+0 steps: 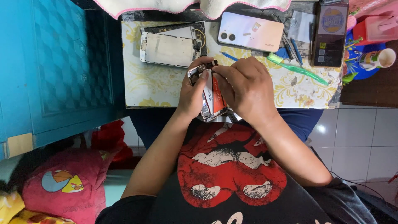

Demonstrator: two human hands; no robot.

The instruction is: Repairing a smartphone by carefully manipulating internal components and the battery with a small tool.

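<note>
My left hand (191, 93) grips an opened phone body (212, 101) with a red and white battery showing inside, held upright above my lap. My right hand (244, 85) wraps the phone's right side, and its fingertips pinch a small dark part (212, 64) at the phone's top edge. Both hands hover over the near edge of a small work board (157, 89) with a yellow floral pattern. Much of the phone is hidden by my fingers.
On the board lie a detached phone screen frame (170, 49), a white phone back cover (250, 31), a green toothbrush (298, 69), blue pens (295, 45) and a dark phone (330, 35). A blue cabinet (54, 70) stands left, a cup (379, 59) right, and a red cushion (66, 184) sits below left.
</note>
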